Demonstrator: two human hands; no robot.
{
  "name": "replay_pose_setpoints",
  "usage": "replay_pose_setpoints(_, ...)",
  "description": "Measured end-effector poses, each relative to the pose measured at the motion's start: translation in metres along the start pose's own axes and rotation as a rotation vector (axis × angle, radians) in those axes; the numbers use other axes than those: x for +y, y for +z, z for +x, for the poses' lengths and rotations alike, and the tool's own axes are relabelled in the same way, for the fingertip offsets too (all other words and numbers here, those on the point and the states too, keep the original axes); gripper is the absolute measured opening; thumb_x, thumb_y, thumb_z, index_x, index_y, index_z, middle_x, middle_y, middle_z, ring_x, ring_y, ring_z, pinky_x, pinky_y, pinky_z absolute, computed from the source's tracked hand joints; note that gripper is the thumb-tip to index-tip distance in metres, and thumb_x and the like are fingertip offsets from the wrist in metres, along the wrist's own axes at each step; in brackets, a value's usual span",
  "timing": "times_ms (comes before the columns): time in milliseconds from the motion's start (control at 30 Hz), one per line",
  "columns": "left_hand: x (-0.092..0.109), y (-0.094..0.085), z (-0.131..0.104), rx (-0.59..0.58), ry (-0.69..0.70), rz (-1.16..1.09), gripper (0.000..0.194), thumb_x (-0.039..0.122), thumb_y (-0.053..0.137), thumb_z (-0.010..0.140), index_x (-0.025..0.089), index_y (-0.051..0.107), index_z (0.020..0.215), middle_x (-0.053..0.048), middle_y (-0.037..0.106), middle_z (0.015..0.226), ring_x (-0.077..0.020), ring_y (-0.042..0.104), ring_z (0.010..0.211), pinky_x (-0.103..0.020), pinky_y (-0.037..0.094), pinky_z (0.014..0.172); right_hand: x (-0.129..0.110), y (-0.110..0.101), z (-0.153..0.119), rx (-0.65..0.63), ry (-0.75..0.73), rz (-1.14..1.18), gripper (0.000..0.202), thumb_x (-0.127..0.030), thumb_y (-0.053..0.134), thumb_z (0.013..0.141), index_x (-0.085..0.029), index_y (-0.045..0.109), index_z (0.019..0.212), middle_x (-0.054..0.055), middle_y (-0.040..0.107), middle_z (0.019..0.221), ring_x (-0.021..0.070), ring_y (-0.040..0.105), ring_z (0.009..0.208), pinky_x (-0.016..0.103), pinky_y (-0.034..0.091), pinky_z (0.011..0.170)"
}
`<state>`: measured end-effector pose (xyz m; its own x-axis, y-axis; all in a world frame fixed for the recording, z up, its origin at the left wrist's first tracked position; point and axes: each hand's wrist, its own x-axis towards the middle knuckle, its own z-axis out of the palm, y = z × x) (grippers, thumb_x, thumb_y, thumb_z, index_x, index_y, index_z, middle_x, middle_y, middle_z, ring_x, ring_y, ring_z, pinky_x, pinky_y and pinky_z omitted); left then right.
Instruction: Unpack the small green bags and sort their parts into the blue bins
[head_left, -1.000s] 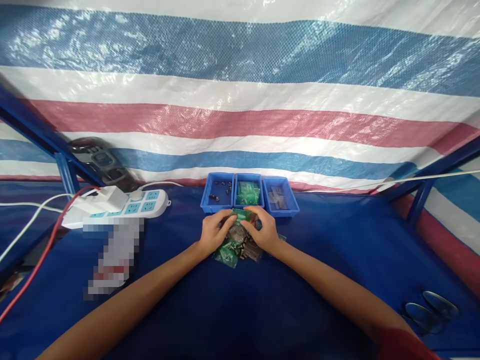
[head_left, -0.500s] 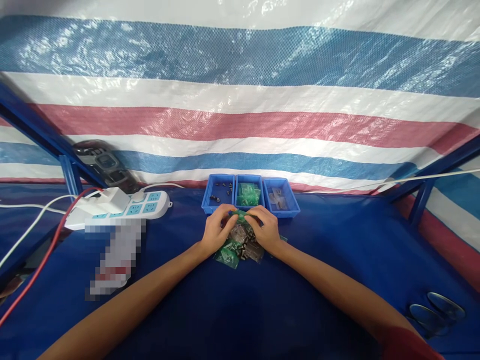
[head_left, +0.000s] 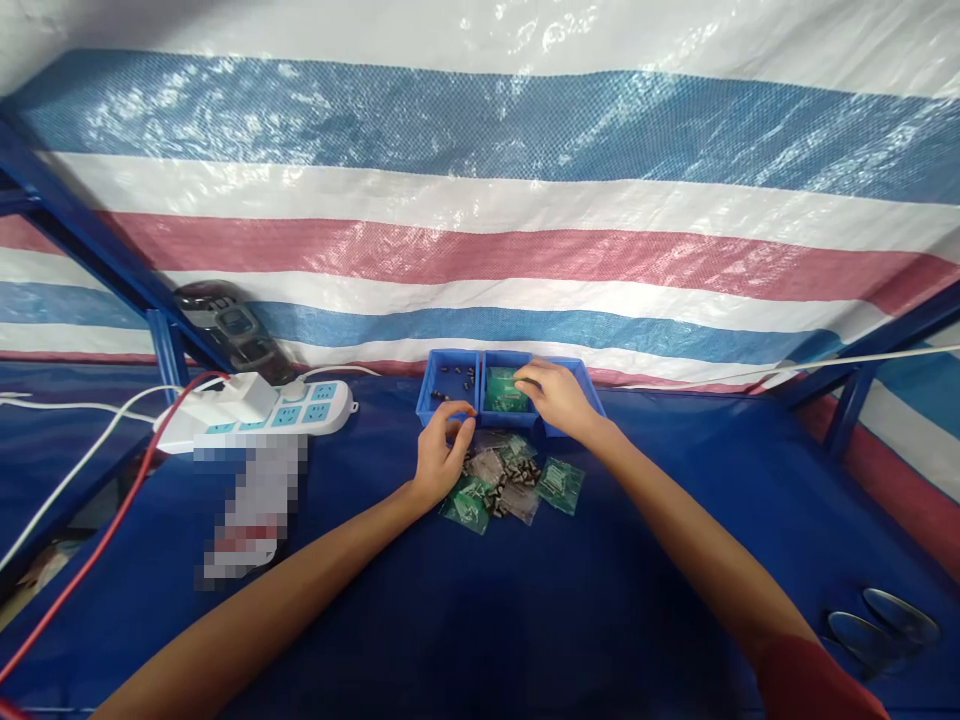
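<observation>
My left hand (head_left: 444,452) is beside the left edge of a pile of small packets and dark metal pieces (head_left: 501,480), its thumb and fingers curved apart with nothing between them. Over the middle blue bin (head_left: 510,418), which holds green packets (head_left: 504,392), is my right hand (head_left: 555,398). Its fingers are pinched together at the packets; what they hold, if anything, is hidden. The left blue bin (head_left: 448,362) contains several small dark pieces. My right hand partly covers the right blue bin (head_left: 592,388). A green packet (head_left: 560,485) lies right of the pile.
A white power strip (head_left: 330,408) with plugs and cables stands on the blue table (head_left: 360,620) at the left, near a pixelated item (head_left: 259,510). Behind it leans a dark packaged object (head_left: 236,325). Glasses (head_left: 870,630) lie at the right. Striped sheeting hangs behind.
My right hand has moved from the pile up to the middle bin, and the hands are now apart. The green packet between them is gone from there. The view has shifted slightly.
</observation>
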<state>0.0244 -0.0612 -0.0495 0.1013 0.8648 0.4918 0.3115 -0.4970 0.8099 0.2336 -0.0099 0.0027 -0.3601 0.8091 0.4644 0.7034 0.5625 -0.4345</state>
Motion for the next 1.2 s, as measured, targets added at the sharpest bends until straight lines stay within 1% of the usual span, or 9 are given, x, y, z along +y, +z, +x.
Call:
replay_pose_setpoints(133,0.0,0.0,0.0,-0.006,0.017,0.015,0.017,0.029,0.046,0.089,0.019,0.051,0.101,-0.003,0.058,0.091,-0.0045,0.045,0.048,-0.019,0.038,0.048,0.006,0.014,0.002,-0.179,-0.023,-0.157,0.018,-0.012,0.054,0.084,-0.019,0.065,0.072,0.003,0.062,0.077,0.0175,0.058,0.073,0.026,0.041,0.063)
replay_pose_setpoints(333,-0.001,0.0,-0.001,0.017,0.04,0.04,0.016,0.029,0.046,0.089,0.018,0.053,0.098,-0.003,0.058,0.093,-0.0052,0.048,0.05,-0.02,0.04,0.05,-0.01,-0.003,-0.01,0.041,0.02,-0.134,0.016,-0.02,0.054,0.086,-0.019,0.063,0.098,0.005,0.062,0.092,0.0176,0.058,0.079,0.029,0.044,0.067)
replay_pose_setpoints(467,-0.003,0.001,-0.004,-0.006,0.108,0.105,0.014,0.027,0.046,0.089,0.018,0.055,0.096,-0.002,0.06,0.085,-0.007,0.05,0.052,-0.022,0.042,0.055,-0.022,-0.028,-0.049,-0.101,0.007,0.032,0.015,-0.027,0.05,0.09,-0.02,0.063,0.088,0.003,0.062,0.082,0.0152,0.058,0.069,0.028,0.047,0.064)
replay_pose_setpoints(533,0.0,0.0,-0.002,-0.037,0.178,0.154,0.015,0.026,0.045,0.09,0.018,0.057,0.094,-0.002,0.061,0.08,-0.008,0.051,0.052,-0.022,0.043,0.056,-0.025,-0.03,-0.076,-0.174,0.01,0.035,0.02,-0.033,0.049,0.09,-0.021,0.063,0.097,0.006,0.063,0.091,0.0188,0.06,0.08,0.031,0.049,0.071)
replay_pose_setpoints(600,0.008,-0.003,0.002,-0.122,0.269,0.205,0.017,0.025,0.043,0.09,0.018,0.058,0.093,-0.002,0.063,0.078,-0.0085,0.052,0.052,-0.022,0.043,0.054,-0.025,-0.025,-0.102,-0.199,0.003,-0.009,0.039,-0.042,0.051,0.088,-0.022,0.053,0.121,0.011,0.055,0.118,0.026,0.053,0.108,0.04,0.047,0.089)
replay_pose_setpoints(667,0.021,-0.01,0.009,-0.318,0.375,0.251,0.019,0.027,0.043,0.09,0.018,0.059,0.096,-0.004,0.065,0.084,-0.0102,0.057,0.058,-0.023,0.046,0.059,-0.023,-0.016,-0.121,-0.288,0.019,-0.052,0.065,-0.051,0.052,0.084,-0.024,0.031,0.14,0.012,0.038,0.138,0.0293,0.037,0.127,0.044,0.039,0.101)
replay_pose_setpoints(800,0.043,-0.031,0.016,-0.673,0.419,0.334,0.045,0.044,0.059,0.079,0.022,0.055,0.118,-0.01,0.06,0.112,-0.0235,0.057,0.104,-0.037,0.045,0.091,-0.016,-0.001,-0.134,-0.424,0.033,-0.097,0.088,-0.059,0.051,0.082,-0.024,0.003,0.147,0.009,0.012,0.151,0.0296,0.017,0.138,0.046,0.029,0.109)
replay_pose_setpoints(967,0.029,-0.046,0.004,-0.796,0.305,0.444,0.09,0.061,0.067,0.064,0.027,0.032,0.139,-0.012,0.03,0.145,-0.0357,0.03,0.131,-0.051,0.028,0.106,-0.014,0.009,-0.125,-0.506,-0.028,-0.069,0.1,-0.066,0.051,0.077,-0.023,-0.006,0.146,0.008,-0.002,0.153,0.0291,0.008,0.14,0.044,0.023,0.112)
replay_pose_setpoints(1200,0.003,-0.033,-0.007,-0.923,0.32,0.51,0.103,0.071,0.057,0.065,0.026,0.011,0.146,-0.012,0.01,0.152,-0.0376,0.014,0.137,-0.054,0.018,0.109,-0.02,0.018,-0.113,-0.539,-0.053,-0.047,0.107,-0.072,0.052,0.072,-0.021,-0.009,0.146,0.008,-0.009,0.152,0.0291,0.002,0.14,0.044,0.019,0.113)
